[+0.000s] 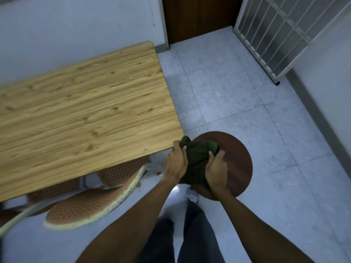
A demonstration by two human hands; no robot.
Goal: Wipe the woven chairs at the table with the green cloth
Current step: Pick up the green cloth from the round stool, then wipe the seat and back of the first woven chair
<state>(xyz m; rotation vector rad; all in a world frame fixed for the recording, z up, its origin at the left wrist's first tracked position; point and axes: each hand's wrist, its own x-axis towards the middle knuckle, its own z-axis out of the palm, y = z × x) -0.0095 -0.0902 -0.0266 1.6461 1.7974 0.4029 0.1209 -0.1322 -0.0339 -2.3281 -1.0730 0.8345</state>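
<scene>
A bunched dark green cloth [197, 158] is held between both hands, above a round dark-red stool [240, 164]. My left hand [175, 164] grips its left side and my right hand [216, 170] grips its right side. A woven orange-brown chair [85, 207] with a cream rim is tucked under the near edge of the wooden table [85, 103], at the lower left. Another woven chair back [119, 171] shows further under the table, partly hidden by the tabletop.
The table stands against a pale wall on the left. Grey tiled floor [237, 95] stretches to the right. A dark wooden door [197, 18] and a white barred gate [284, 35] are at the far end. My legs in dark trousers [182, 234] are below.
</scene>
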